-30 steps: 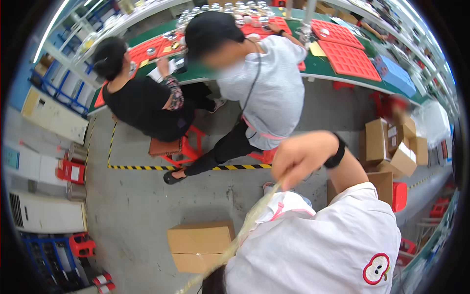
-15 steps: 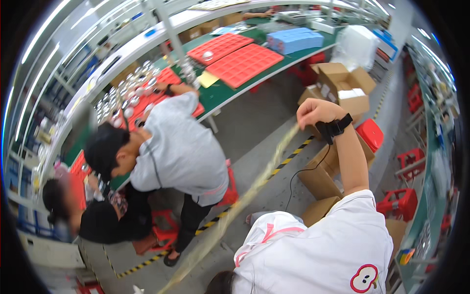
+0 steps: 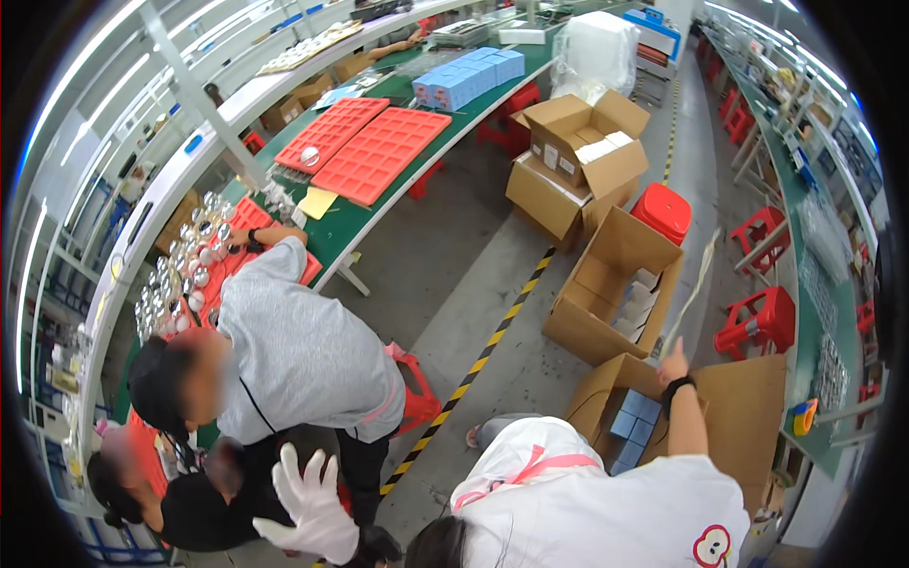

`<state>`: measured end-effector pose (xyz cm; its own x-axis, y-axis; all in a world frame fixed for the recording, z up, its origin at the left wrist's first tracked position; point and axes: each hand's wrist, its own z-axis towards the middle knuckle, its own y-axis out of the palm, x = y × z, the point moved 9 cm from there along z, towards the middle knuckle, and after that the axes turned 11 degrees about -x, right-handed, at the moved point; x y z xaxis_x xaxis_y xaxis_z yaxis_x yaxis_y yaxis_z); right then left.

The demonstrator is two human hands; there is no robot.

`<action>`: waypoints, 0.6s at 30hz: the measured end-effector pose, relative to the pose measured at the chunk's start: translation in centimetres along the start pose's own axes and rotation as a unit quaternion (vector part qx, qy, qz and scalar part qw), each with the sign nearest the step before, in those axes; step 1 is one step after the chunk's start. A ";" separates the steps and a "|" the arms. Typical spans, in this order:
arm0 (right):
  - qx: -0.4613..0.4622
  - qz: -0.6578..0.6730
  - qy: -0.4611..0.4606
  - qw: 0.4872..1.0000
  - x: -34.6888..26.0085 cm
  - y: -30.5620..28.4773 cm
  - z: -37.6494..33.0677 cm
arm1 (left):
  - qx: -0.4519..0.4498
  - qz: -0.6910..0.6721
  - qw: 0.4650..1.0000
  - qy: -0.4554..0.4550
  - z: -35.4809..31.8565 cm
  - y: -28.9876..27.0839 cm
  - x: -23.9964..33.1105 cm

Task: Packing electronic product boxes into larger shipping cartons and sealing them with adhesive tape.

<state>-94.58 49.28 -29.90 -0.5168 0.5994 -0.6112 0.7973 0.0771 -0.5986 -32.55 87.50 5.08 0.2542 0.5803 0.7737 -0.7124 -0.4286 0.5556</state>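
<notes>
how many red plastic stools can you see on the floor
5, maybe more hidden: one beside the open boxes, two by the right bench, one behind the grey-shirted person, one under the green table.

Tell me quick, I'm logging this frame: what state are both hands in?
Left hand: white-gloved, open with fingers spread, holding nothing.
Right hand: not in view.
</notes>
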 end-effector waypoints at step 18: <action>-0.871 -0.312 -0.350 0.148 -11.4 34.8 -60.7 | 0.536 0.124 0.835 0.001 -22.3 -11.8 -7.1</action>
<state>-42.04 93.47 -12.37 -0.0780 -0.1398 -0.9871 -0.9178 0.3968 0.0163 -40.48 103.90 -13.74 0.1847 0.3829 0.9051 0.2520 -0.9087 0.3329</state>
